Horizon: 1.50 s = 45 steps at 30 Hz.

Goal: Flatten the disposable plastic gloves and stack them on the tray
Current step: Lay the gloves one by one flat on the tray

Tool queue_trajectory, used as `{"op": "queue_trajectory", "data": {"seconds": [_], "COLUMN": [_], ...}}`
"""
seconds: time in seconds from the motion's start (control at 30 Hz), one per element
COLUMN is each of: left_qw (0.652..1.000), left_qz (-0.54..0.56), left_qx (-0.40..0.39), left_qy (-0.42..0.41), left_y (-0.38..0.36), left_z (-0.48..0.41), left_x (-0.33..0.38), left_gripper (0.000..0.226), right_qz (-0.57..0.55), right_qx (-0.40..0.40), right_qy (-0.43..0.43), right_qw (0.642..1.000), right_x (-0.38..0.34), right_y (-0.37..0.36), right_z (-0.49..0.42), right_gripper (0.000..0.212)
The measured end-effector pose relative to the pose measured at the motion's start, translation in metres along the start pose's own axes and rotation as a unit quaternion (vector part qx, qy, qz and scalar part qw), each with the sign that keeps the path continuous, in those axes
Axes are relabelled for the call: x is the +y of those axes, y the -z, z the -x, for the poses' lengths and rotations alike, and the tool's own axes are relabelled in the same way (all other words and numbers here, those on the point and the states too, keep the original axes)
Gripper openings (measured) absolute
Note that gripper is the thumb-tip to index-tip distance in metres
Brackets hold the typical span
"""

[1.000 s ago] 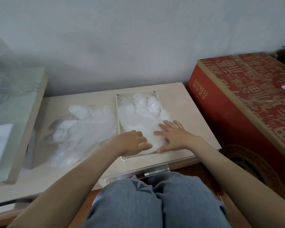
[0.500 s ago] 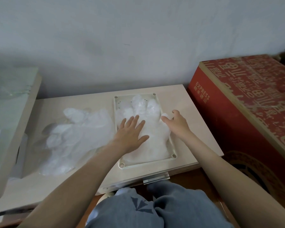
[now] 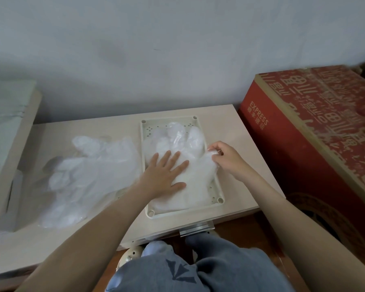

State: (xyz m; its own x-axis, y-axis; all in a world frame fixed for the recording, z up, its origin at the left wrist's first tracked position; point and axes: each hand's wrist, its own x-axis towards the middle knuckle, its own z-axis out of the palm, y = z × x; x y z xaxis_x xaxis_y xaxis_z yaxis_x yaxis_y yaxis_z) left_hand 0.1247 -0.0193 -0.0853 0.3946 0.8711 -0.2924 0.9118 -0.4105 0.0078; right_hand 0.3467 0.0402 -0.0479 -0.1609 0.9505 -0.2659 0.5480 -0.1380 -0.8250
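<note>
A cream perforated tray point(image 3: 148, 129) lies on the low beige table point(image 3: 230, 131). A clear plastic glove point(image 3: 183, 138) is spread over the tray, fingers pointing away from me. My left hand point(image 3: 167, 171) presses flat on the glove's palm with straight fingers. At the tray's right edge my right hand point(image 3: 223, 157) pinches the glove's thumb part between thumb and fingertips. A loose pile of more clear gloves point(image 3: 86, 175) lies on the table left of the tray.
A big red cardboard box point(image 3: 316, 127) printed EXPRESS stands right of the table. A pale shelf edge point(image 3: 13, 131) with clear plastic on it rises at the left. The grey wall is close behind. My knees in blue jeans point(image 3: 188, 268) are below the table's front edge.
My left hand slid up the glove from its cuff end and spread flat. My right hand left the glove's palm, moved to the tray's right edge and pinched the thumb part.
</note>
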Motion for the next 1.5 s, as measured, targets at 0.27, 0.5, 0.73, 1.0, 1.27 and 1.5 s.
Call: {"op": "queue_trajectory", "data": {"seconds": [0.27, 0.5, 0.73, 1.0, 1.27, 1.5], "left_qw": [0.987, 0.979, 0.977, 0.903, 0.867, 0.888], "left_qz": [-0.034, -0.050, -0.043, 0.146, 0.168, 0.141], "left_qx": [0.120, 0.086, 0.069, 0.304, 0.183, 0.162], "left_qy": [0.098, 0.178, 0.197, 0.265, 0.432, 0.407], "left_y": [0.012, 0.010, 0.002, 0.009, -0.022, -0.030], "left_z": [-0.001, -0.010, -0.010, 0.028, 0.104, 0.116], "left_x": [0.001, -0.008, -0.009, -0.023, -0.063, -0.082], "left_gripper": [0.092, 0.079, 0.082, 0.060, 0.029, 0.017], "right_qz": [0.295, 0.488, 0.524, 0.484, 0.397, 0.371], "right_qx": [0.074, -0.002, -0.054, -0.030, -0.142, -0.161], "right_qy": [0.138, 0.213, 0.142, 0.208, 0.204, 0.193], "right_qw": [0.943, 0.847, 0.838, 0.849, 0.884, 0.894], "right_x": [-0.026, -0.030, -0.014, -0.046, -0.086, -0.106], "right_y": [-0.012, -0.059, -0.066, -0.059, -0.072, -0.081], "right_z": [0.004, -0.004, -0.018, 0.001, 0.026, 0.039], "right_gripper": [0.053, 0.057, 0.071, 0.059, 0.066, 0.062]}}
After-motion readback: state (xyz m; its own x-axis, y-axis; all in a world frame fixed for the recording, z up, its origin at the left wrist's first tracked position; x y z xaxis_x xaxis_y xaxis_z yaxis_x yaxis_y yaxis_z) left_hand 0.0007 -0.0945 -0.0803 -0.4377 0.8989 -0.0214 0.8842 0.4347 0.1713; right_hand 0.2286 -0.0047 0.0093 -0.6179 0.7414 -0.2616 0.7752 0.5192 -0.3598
